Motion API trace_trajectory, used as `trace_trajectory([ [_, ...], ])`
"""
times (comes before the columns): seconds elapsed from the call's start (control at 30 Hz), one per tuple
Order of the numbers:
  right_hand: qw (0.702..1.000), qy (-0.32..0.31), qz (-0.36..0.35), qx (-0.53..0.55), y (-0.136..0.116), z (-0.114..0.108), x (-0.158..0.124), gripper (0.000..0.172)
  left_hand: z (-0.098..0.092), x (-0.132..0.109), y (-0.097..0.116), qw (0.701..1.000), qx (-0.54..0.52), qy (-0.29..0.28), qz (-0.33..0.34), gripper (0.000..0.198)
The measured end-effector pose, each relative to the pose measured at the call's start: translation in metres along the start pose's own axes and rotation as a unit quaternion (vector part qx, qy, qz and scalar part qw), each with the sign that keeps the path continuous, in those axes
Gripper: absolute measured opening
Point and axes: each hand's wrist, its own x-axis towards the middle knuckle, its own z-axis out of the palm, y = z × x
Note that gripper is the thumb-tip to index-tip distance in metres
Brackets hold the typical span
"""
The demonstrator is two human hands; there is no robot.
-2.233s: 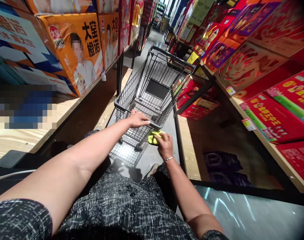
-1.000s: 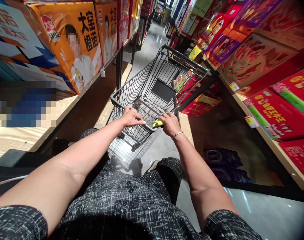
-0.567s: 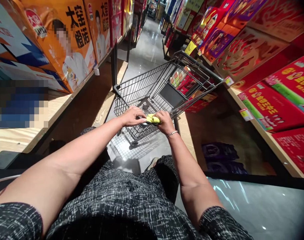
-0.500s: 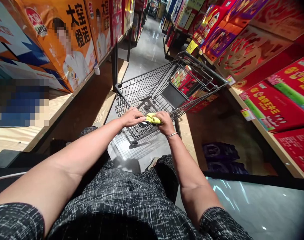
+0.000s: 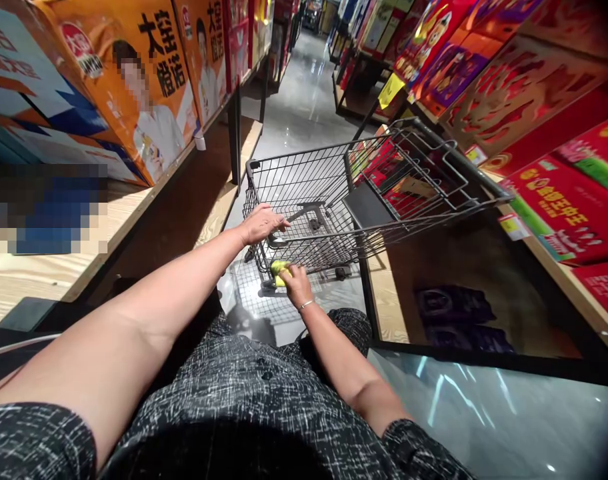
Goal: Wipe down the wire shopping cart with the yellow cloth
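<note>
Black wire shopping cart (image 5: 368, 205): near rim (image 5: 329, 237) above the right hand (image 5: 298, 285); handle (image 5: 464, 162) well to its right.
Smooth grey floor (image 5: 307, 110): open aisle beyond the grip and cart.
Left hand (image 5: 264, 225): over the front corner — how tightly, I cannot tell.
Yellow-green soft cloth (image 5: 279, 270): pinched in the right fingers, below the left hand — lower than half a second ago.
Handle: swung farther right since.

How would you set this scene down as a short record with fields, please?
Left hand: resting on the cart's rim
Right hand: holding a yellow cloth below that rim
Right wrist: bracelet
Cart: wire basket, handle end away from the person
Left side: orange boxes on a wooden shelf
Right side: red boxes
Floor: grey, shiny
</note>
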Motion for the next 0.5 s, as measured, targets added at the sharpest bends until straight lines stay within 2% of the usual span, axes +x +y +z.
trace_trajectory([
  [0.1, 0.999, -0.032, -0.002, -0.001, 0.002, 0.007, -0.011, 0.041, -0.001, -0.002, -0.002, 1.000, 0.019, 0.009, 0.002, 0.058],
  [0.2, 1.000, -0.008, -0.009, 0.010, -0.001, -0.016, -0.003, 0.046, 0.000, -0.003, -0.005, 1.000, 0.019, 0.022, 0.004, 0.055],
  [0.3, 0.994, 0.096, -0.012, 0.045, -0.005, -0.061, 0.020, 0.047, 0.001, -0.006, -0.008, 0.999, 0.012, 0.029, 0.006, 0.047],
  [0.4, 0.972, 0.213, 0.017, 0.100, -0.008, -0.107, 0.044, 0.043, -0.001, -0.011, -0.007, 1.000, 0.008, 0.016, 0.005, 0.037],
  [0.5, 0.947, 0.266, 0.052, 0.175, -0.011, -0.136, 0.061, 0.034, -0.005, -0.015, 0.005, 0.999, -0.032, 0.012, -0.037, 0.040],
])
